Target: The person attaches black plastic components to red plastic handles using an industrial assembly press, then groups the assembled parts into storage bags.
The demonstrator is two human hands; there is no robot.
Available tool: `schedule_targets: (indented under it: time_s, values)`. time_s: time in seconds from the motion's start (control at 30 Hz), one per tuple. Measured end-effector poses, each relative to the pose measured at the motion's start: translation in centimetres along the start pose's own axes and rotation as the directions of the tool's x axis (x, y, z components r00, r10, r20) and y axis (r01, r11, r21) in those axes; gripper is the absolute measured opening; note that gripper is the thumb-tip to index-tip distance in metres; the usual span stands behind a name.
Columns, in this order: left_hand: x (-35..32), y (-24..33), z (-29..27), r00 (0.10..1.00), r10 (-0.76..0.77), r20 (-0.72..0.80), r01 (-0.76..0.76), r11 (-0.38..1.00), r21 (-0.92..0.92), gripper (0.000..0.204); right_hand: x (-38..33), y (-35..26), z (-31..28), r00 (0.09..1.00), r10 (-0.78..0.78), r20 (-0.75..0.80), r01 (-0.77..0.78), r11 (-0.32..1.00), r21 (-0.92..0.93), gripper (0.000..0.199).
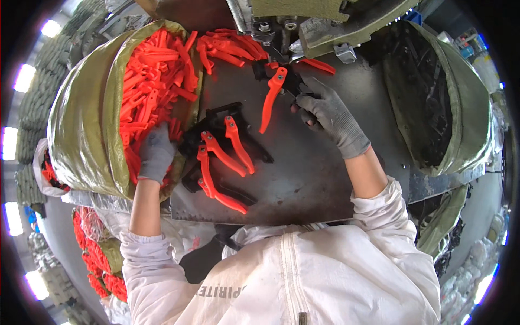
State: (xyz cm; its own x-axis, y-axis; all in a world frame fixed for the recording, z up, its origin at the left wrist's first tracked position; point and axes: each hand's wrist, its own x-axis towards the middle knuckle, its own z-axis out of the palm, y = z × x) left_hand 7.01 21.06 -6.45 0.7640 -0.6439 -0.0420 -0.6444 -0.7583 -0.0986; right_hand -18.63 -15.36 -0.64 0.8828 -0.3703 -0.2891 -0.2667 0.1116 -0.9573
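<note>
My left hand [157, 153], in a grey glove, reaches into a sack's heap of red lever handles [157, 81]; its fingers are hidden among them. Under the machine head [290, 27], my right hand [329, 112], also gloved, has its fingers closed around a black part with a red lever [272, 97] attached. The far end of that part lies beneath the machine's tooling. Between my hands, several black parts fitted with red levers [222, 154] lie in an overlapping group on the metal table [303, 179].
Loose red handles [230, 46] lie at the table's back, and a single red handle [318, 66] is right of the tooling. An open sack [466, 108] of black parts stands at the right. The table's front edge runs close to my body.
</note>
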Motion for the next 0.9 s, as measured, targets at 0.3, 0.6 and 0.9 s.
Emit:
schedule_targets:
  time_s: [0.3, 0.6, 0.9]
  values:
    - [0.2, 1.5, -1.0, 0.999, -0.031, -0.039, 0.028, 0.997, -0.071, 0.035, 1.6, 3.4, -1.6, 0.999, -0.046, -0.012, 0.045, 0.999, -0.005, 0.028]
    - [1.1, 3.1, -1.5, 0.989, -0.136, 0.056, 0.137, 0.990, -0.025, 0.038, 0.7, 4.1, -0.2, 0.867, -0.497, -0.046, 0.449, 0.817, -0.363, 0.036]
    - [0.9, 2.7, -2.2, 0.997, -0.071, -0.042, 0.065, 0.990, -0.128, 0.049, 14.1, 4.9, -21.7, 0.552, -0.649, -0.523, -0.212, 0.497, -0.841, 0.068]
